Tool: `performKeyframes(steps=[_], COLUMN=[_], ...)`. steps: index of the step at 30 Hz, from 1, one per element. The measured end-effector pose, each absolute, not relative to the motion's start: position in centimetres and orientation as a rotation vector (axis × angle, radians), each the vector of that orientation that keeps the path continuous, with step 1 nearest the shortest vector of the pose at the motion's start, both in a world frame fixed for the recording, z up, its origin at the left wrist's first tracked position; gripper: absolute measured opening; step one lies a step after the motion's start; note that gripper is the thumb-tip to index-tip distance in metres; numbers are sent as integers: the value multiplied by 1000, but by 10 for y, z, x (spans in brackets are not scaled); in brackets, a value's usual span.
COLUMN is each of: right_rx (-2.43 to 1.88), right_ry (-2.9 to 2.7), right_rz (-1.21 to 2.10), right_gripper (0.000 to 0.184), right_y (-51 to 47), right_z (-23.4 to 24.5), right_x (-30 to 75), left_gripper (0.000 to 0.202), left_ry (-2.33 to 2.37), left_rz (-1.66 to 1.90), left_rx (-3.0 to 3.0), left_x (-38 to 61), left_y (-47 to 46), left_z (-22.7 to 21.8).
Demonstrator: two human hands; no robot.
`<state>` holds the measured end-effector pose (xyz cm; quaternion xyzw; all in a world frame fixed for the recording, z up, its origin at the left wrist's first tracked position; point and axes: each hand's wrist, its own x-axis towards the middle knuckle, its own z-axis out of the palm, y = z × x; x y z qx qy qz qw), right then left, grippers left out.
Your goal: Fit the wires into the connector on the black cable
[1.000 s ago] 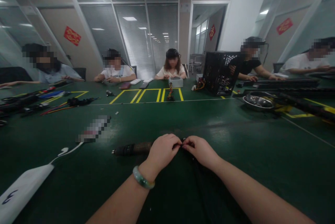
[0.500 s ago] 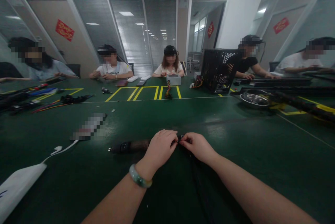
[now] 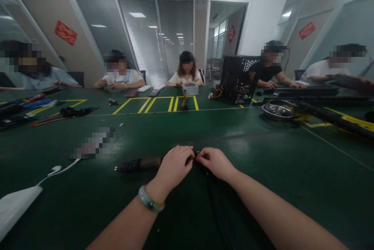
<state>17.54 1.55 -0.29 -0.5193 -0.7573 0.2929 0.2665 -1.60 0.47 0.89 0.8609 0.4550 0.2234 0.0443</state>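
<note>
A dark electric screwdriver [image 3: 142, 164] lies on the green table, its metal tip pointing left. My left hand [image 3: 174, 167] is closed over its rear end, palm down, and hides that part; a green bangle circles the wrist. My right hand [image 3: 217, 164] is closed in a pinch just beside the left fingertips, at the rear of the tool. What lies between its thumb and finger is small, dark and mostly covered. A black cable [image 3: 214, 203] runs from under the right hand toward the front edge.
To the left, a phone [image 3: 95, 144] joins a white cord and a white object [image 3: 20, 211]. Several people sit across the table. Farther back are a silver power supply [image 3: 190, 89], a black computer case [image 3: 238, 80], a metal bowl [image 3: 277, 110] and bundled wires [image 3: 78, 110].
The whole view has shifted slightly, so things appear farther left. Both hands keep nearly the same pose at the screwdriver's rear end.
</note>
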Motion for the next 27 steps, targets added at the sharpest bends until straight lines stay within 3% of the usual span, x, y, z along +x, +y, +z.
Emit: performKeyframes(steps=[4,11,20,27], right_rx=[-1425,-1400,-1399,-1405], right_ry=[-2028,-2039,-2025,-2036], right_rz=[809,839,860,879], right_gripper=[14,16,17,17], right_y=[16,14,16,16], right_z=[-4,0,-2,0], right_x=[176,176,176,176], left_gripper=[18,8,16,5], left_ry=[1410,1451,1444,1424], left_rz=[691,686,657,683], left_rx=[2605,2561,2532,2547], left_x=[-17,-18,-18,-18], left_y=[6,6,5,7], left_z=[6,10,12,8])
